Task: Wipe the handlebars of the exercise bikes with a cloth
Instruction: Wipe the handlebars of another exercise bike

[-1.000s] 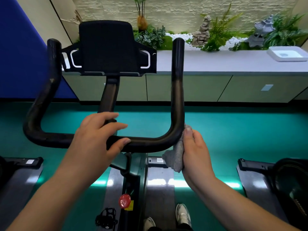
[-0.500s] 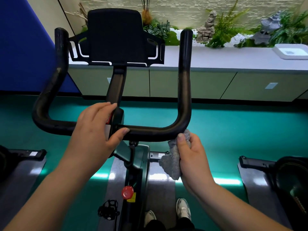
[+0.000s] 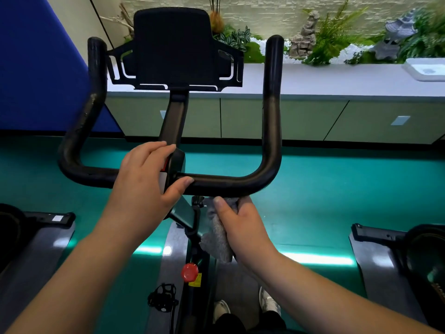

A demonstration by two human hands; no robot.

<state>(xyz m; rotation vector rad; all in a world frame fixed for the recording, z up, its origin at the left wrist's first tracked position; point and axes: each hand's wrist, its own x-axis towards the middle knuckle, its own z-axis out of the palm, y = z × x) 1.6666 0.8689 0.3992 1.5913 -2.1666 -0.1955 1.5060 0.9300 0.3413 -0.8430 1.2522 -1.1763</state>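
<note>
Head view, looking down: you stand at one exercise bike, both hands on its black handlebar [image 3: 231,184], a single U-shaped bar with two upright ends. Your left hand [image 3: 144,186] rests over the middle of the crossbar where the stem [image 3: 174,121] joins it, fingers draped over the top and thumb pressed along the near side of the bar; this looks like a bracing hold, steadying the bar while the other hand works. Your right hand [image 3: 238,220] pinches one grey cloth [image 3: 216,232], thumb on top and fingers curled round it, pressing it up against the underside of the crossbar, just left of the right-hand bend. The loose end of the cloth hangs down below your palm. You are likely wiping the lower face of the bar, with the uprights judged yet to be done.

One dark tablet holder [image 3: 172,47] stands above the stem. One red knob [image 3: 189,272] sits on the frame below, with one pedal [image 3: 162,297] beside it. Parts of two more machines show, one at each lower edge. A long counter [image 3: 337,79] runs behind, with one white tray [image 3: 427,68] at its right end.
</note>
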